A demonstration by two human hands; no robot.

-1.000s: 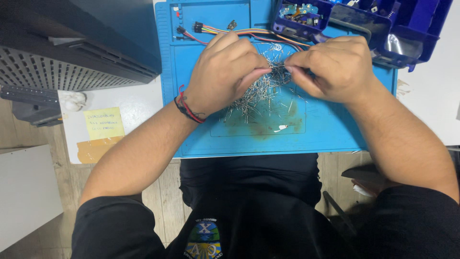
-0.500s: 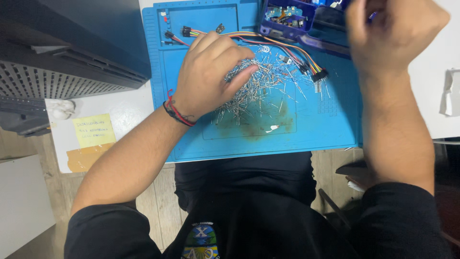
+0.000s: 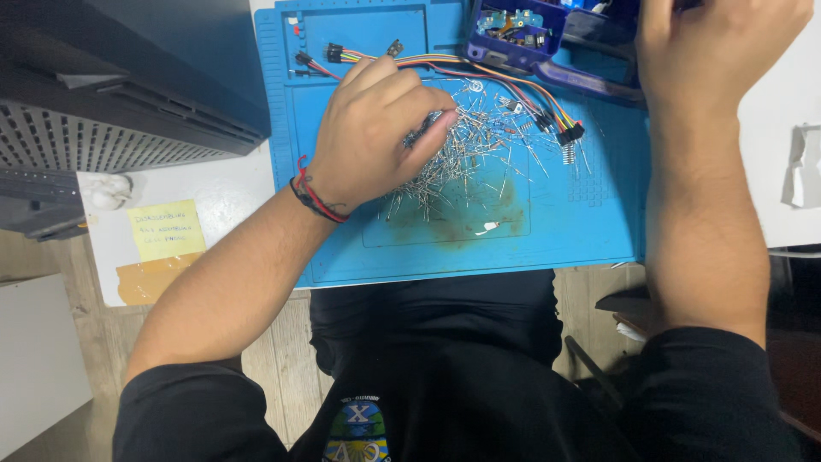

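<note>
1. Bright and even over the blue mat [image 3: 547,239], lit from overhead, colours clean.
2. Soft, short shadow under the left hand [image 3: 372,128], falling across the pile of metal pins [image 3: 479,158].
3. Slight motion blur on the right hand [image 3: 714,47] at the desk's far right corner.
4. Dim along the near edge, dark shirt and floor losing detail.
5. White paper at the right edge nearly blown out.

Only label-type thing here is a square yellow sticky note [image 3: 166,231] with handwriting, out around 9 o'clock on the white desk [image 3: 231,184], with a strip of tan tape [image 3: 154,280] just below it.
</note>
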